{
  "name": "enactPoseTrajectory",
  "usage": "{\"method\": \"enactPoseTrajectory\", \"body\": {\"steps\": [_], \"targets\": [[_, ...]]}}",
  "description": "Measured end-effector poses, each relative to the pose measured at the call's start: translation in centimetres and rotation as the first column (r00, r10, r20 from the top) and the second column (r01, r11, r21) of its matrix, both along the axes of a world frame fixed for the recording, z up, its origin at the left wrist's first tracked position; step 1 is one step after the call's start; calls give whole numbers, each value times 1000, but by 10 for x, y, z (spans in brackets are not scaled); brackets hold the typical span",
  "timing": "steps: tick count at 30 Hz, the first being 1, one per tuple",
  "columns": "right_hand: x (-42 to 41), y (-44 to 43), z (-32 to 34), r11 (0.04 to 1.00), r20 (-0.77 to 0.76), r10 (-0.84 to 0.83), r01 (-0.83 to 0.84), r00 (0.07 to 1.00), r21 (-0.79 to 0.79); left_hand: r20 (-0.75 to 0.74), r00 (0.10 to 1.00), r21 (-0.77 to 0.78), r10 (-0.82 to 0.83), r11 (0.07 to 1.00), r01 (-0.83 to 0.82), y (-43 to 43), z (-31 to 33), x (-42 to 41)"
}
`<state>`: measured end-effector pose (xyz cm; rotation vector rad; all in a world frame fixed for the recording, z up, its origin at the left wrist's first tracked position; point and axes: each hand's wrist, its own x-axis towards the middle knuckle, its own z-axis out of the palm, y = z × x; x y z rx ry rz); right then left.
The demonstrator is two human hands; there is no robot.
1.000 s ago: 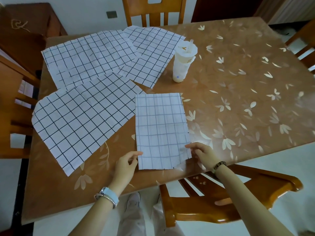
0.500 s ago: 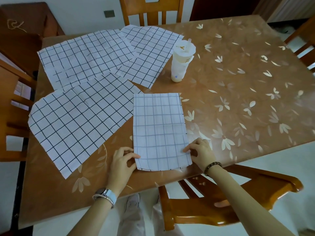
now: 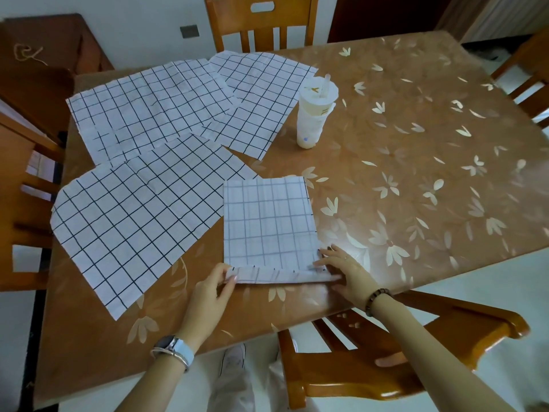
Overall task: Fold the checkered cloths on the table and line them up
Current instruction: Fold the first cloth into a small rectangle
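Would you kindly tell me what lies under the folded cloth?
Under the folded cloth is mostly the table; at its left edge a corner of the nearest unfolded cloth slips beneath. How far that corner reaches is covered.

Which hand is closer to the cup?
Right. The right hand holds the folded cloth at its near right corner, nearer the cup; the left hand holds the near left corner, farther away.

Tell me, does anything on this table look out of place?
Left on the table, three unfolded cloths lie fanned and overlapping at odd angles. A lidded drink cup stands close beside the far-right one, out of place here. Nothing spilled.
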<state>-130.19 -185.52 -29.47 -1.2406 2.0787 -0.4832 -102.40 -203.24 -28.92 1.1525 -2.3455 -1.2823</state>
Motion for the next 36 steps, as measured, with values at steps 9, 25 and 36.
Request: {"method": "enactPoseTrajectory", "body": {"steps": [9, 25, 36], "targets": [[10, -19, 11, 933, 230, -310, 341, 923, -111, -88, 987, 114, 137, 985, -127, -11, 11, -4], [-2, -79, 1, 847, 288, -468, 517, 835, -123, -47, 977, 223, 208, 956, -192, -48, -10, -29], [-31, -124, -17, 776, 141, -623, 631, 770, -14, 12, 947, 158, 322, 934, -319, -84, -30, -69]]}}
